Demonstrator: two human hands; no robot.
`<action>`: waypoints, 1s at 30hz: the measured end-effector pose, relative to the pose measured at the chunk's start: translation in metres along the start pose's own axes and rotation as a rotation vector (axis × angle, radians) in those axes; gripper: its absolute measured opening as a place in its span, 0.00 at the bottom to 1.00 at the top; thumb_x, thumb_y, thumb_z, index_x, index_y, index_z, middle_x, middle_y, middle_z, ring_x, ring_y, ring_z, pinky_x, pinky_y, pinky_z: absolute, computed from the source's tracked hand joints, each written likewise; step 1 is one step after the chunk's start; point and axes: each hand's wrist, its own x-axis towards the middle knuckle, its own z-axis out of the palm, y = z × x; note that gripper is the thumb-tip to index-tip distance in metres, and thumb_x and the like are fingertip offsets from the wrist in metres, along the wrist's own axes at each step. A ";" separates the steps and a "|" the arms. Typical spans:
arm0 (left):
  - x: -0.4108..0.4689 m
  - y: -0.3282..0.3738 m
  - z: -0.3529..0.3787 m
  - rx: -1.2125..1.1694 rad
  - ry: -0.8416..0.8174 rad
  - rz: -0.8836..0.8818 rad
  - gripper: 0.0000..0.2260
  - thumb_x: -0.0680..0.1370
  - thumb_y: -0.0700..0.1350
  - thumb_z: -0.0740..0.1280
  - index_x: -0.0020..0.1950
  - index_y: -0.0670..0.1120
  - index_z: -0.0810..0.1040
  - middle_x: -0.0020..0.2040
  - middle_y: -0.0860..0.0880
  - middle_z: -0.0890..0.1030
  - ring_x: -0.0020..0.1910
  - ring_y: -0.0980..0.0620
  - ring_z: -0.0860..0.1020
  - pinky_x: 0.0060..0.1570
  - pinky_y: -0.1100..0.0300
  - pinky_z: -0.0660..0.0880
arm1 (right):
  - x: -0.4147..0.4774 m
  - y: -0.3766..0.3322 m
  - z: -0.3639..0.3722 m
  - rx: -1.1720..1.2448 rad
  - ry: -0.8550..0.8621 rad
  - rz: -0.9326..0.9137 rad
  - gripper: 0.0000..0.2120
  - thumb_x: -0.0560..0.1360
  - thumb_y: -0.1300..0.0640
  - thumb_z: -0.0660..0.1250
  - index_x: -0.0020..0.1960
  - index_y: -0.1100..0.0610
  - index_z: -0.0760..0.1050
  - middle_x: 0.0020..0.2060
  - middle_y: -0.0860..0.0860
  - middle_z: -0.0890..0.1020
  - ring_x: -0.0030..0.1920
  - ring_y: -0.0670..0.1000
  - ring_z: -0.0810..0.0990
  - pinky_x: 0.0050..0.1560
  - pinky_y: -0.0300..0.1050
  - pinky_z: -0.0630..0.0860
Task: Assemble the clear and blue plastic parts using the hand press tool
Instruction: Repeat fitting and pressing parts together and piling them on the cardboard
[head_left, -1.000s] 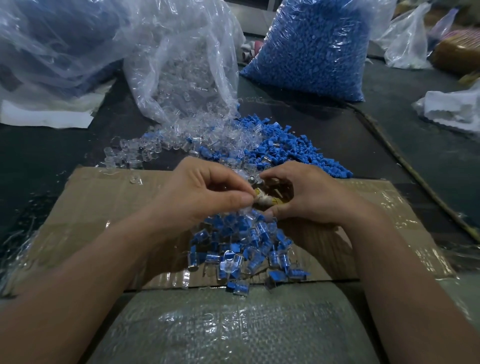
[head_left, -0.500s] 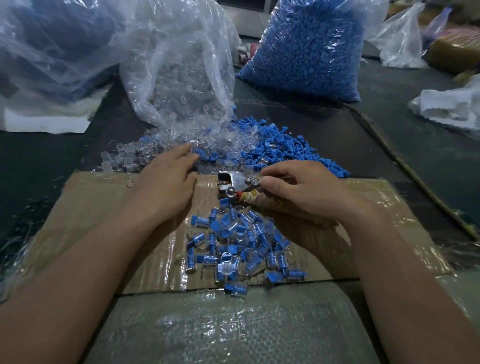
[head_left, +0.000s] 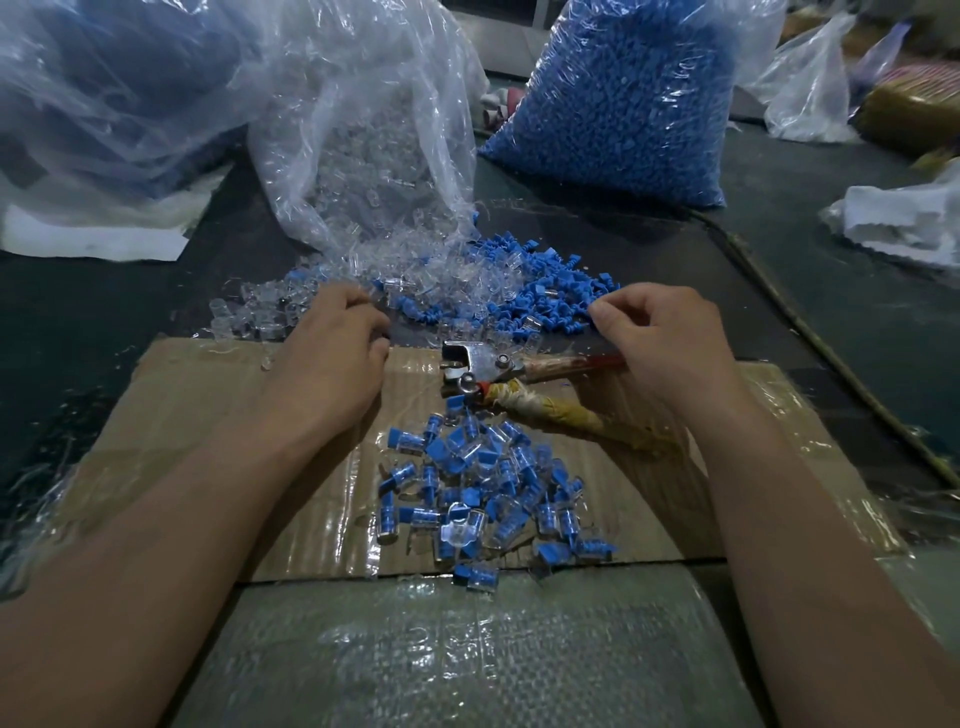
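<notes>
My left hand (head_left: 332, 358) curls into the clear parts (head_left: 415, 270) and my right hand (head_left: 660, 343) into the blue parts (head_left: 545, 299), mid-frame; whether either grips one, I cannot tell. The press (head_left: 478, 366) lies between them, within reach.

Obs.: no legible text, label, brand or number. Checked hand press tool (head_left: 483, 364), cardboard sheet (head_left: 208, 415), plastic bags (head_left: 363, 130): nothing readable.

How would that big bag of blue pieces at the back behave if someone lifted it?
Probably heavy: the bag of blue pieces bulges full. Likely saggy, since its thin clear film is wrinkled. Gripped by the film alone, it might tear.
</notes>
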 end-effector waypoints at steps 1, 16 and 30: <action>0.001 -0.001 0.000 0.010 0.005 0.005 0.11 0.79 0.42 0.60 0.59 0.42 0.77 0.62 0.45 0.70 0.61 0.49 0.68 0.61 0.58 0.62 | 0.001 0.001 0.000 0.001 0.009 0.012 0.09 0.76 0.51 0.64 0.50 0.53 0.80 0.33 0.36 0.73 0.36 0.38 0.72 0.34 0.32 0.65; -0.008 0.012 -0.010 -0.204 0.201 0.070 0.18 0.75 0.37 0.66 0.65 0.44 0.73 0.55 0.45 0.78 0.49 0.54 0.72 0.53 0.60 0.66 | 0.012 0.019 0.002 -0.112 0.042 0.198 0.15 0.76 0.52 0.64 0.61 0.53 0.75 0.58 0.52 0.77 0.50 0.50 0.75 0.51 0.47 0.73; -0.019 0.028 -0.017 -0.286 0.184 0.271 0.16 0.72 0.34 0.70 0.59 0.39 0.77 0.49 0.49 0.75 0.48 0.53 0.74 0.53 0.64 0.71 | 0.017 0.019 0.013 -0.081 -0.049 0.079 0.10 0.72 0.60 0.69 0.53 0.55 0.81 0.50 0.50 0.81 0.43 0.42 0.73 0.49 0.36 0.68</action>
